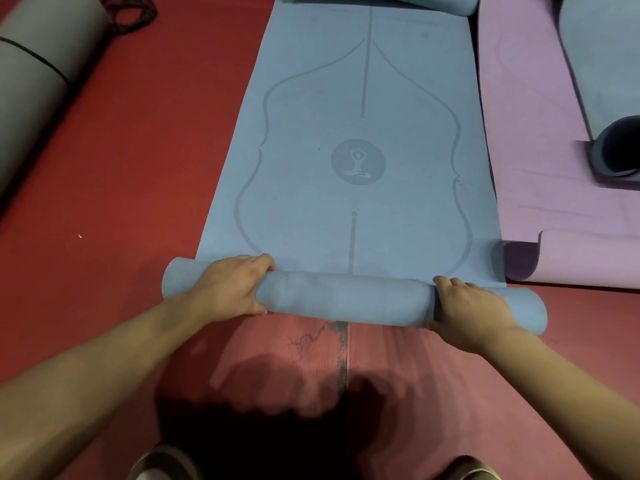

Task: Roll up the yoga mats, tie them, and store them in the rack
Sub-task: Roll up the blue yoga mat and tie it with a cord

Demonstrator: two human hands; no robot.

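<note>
A blue mat [360, 140] lies flat on the red floor [138, 150], stretching away from the person. Its near end is rolled into a fat tube that lies across the floor, and the far end curls up a little too. The flat part has thin dark curvy lines, a straight line down the middle, and a round badge with a small sitting figure in it. The left hand [230, 287] is wrapped over the roll near its left end, fingers curled on top. The right hand [467, 315] grips the roll near its right end the same way. A purple mat [540, 168] lies just beside the blue one on the right, its near corner folded over. A grey rolled mat [38, 81] with a black band rests near the floor's far left.
</note>
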